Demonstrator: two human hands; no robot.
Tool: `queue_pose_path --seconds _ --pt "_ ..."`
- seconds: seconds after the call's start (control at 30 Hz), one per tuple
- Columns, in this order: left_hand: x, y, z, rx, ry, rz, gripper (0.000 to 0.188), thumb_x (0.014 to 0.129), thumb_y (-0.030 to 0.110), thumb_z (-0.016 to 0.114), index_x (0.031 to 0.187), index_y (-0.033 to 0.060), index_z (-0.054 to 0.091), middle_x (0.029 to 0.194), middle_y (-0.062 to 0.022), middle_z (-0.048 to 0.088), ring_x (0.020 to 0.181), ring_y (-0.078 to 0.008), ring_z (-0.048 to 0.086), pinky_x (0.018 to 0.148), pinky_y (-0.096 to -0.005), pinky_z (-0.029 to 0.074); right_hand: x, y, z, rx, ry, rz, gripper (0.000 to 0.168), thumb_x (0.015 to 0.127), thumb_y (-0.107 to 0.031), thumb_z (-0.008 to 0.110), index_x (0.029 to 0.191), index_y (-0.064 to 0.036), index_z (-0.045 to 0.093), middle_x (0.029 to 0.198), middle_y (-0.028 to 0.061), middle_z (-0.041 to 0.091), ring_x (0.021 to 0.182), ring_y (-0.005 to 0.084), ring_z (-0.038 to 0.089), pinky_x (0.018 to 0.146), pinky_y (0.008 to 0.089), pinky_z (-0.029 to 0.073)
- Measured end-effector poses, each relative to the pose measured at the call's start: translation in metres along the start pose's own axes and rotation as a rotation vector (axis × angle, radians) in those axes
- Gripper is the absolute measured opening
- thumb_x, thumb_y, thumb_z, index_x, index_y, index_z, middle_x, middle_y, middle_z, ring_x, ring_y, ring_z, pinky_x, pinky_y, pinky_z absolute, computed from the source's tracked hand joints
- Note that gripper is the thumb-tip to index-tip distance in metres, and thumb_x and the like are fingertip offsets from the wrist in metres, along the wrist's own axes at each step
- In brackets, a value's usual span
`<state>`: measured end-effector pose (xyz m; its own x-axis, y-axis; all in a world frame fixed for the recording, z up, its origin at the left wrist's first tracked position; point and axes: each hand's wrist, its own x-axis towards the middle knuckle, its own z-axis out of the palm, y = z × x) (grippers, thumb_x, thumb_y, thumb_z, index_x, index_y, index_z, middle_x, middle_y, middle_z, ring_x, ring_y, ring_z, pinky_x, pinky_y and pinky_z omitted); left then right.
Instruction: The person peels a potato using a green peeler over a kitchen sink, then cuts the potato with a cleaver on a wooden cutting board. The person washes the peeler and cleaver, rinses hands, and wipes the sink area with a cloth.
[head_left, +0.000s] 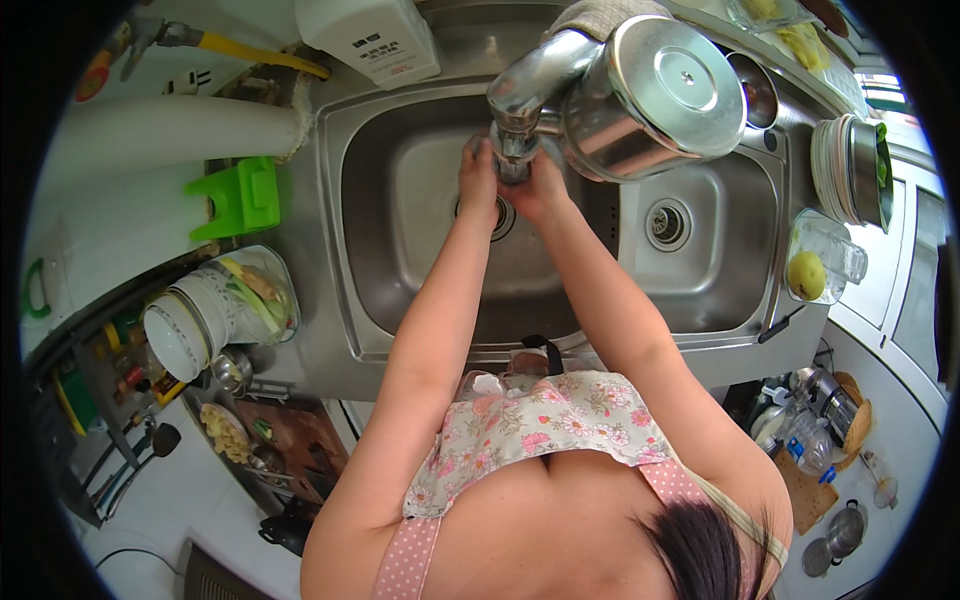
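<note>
Both hands are low over the left basin of a stainless steel double sink (450, 300), beneath a chrome faucet (517, 97). My left hand (478, 180) is to the left of the spout, its fingers pointing away from me. Just right of the spout is my right hand (541, 187), close to the left one. The faucet covers the space between the hands, so whatever the fingers touch there is hidden. A metal cylinder with a round lid (679, 97) is attached to the faucet on the right. Part of a drain (502, 219) shows below the hands.
A white jug with writing (375, 41) stands behind the sink. Stacked bowls (184, 330) and a glass dish of vegetables (262, 300) sit left. Rightward are stacked plates (832, 169) and a yellow-green fruit (806, 275) in a clear container. The right basin has a drain strainer (667, 223).
</note>
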<state>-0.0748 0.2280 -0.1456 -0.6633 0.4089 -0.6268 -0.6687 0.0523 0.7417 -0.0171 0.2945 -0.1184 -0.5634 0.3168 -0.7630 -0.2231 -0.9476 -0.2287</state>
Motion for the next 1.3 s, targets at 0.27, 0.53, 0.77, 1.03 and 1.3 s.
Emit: queue_pose_path --seconds 0.27,0.53,0.77,1.03,1.3 --pt "0.0 -0.013 -0.002 -0.515 -0.165 -0.313 0.042 0.097 0.042 0.035 0.12 0.0094 0.049 0.119 -0.0067 0.055 0.106 -0.0219 0.053 0.089 -0.0378 0.043 0.01 -0.011 -0.014 -0.084 -0.053 -0.051 0.022 0.091 -0.019 0.047 0.11 -0.009 0.051 0.097 0.0065 0.059 0.076 0.0176 0.056 0.046 0.0227 0.04" --pt "-0.007 -0.002 0.018 -0.656 -0.484 -0.237 0.039 0.093 0.034 0.042 0.119 0.0059 0.051 0.115 -0.0054 0.058 0.105 -0.0212 0.054 0.09 -0.0377 0.046 0.034 -0.008 -0.061 -0.894 0.052 -0.853 0.023 0.088 -0.011 0.05 0.108 -0.003 0.059 0.095 0.0092 0.06 0.077 0.0185 0.056 0.058 0.0273 0.044" --pt "-0.01 -0.009 0.026 -0.652 -0.241 -0.092 0.034 0.097 0.031 0.037 0.118 0.007 0.048 0.111 -0.0084 0.058 0.103 -0.024 0.055 0.088 -0.0406 0.045 -0.009 0.01 -0.03 -1.223 0.234 -0.933 0.035 0.094 -0.021 0.043 0.118 0.001 0.055 0.103 0.0231 0.059 0.1 0.0344 0.056 0.085 0.0377 0.043" --pt "0.001 -0.01 0.023 -0.639 -0.053 -0.127 0.027 0.097 0.032 0.038 0.091 0.008 0.051 0.086 -0.0054 0.056 0.079 -0.0191 0.055 0.071 -0.0368 0.046 0.03 0.01 -0.032 -1.25 0.39 -1.014 0.037 0.092 -0.03 0.043 0.1 0.002 0.062 0.089 0.0245 0.063 0.089 0.0393 0.06 0.075 0.0413 0.046" --pt "-0.003 0.035 0.015 -0.397 -0.057 -0.202 0.033 0.096 0.03 0.042 0.067 0.0151 0.038 0.051 0.0046 0.028 0.043 -0.0092 0.026 0.046 -0.0265 0.029 0.056 -0.003 -0.032 -1.113 0.186 -0.591 0.024 0.09 -0.022 0.048 0.103 -0.004 0.059 0.094 0.0145 0.059 0.087 0.0264 0.056 0.067 0.032 0.047"
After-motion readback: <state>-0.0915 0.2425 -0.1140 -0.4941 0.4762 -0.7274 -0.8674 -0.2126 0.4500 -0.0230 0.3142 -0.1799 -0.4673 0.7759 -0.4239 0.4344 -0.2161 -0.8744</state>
